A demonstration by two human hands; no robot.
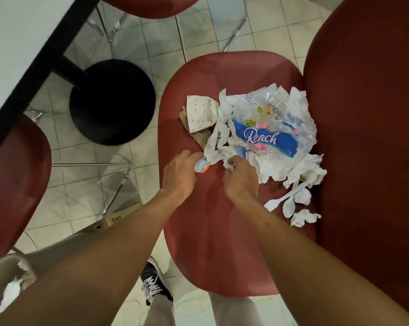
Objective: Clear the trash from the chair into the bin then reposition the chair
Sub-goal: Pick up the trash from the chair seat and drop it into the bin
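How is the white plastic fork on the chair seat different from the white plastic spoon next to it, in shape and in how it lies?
The fork ends in short tines, while the spoon ends in a smooth oval bowl. The fork lies slanted, its head toward the seat's open middle; the spoon's bowl lies beside it, nearer the small crumpled tissue ball. The fork's handle shows; the spoon's is hard to make out. Both are white plastic, lie on the red chair seat, and neither hand touches them.
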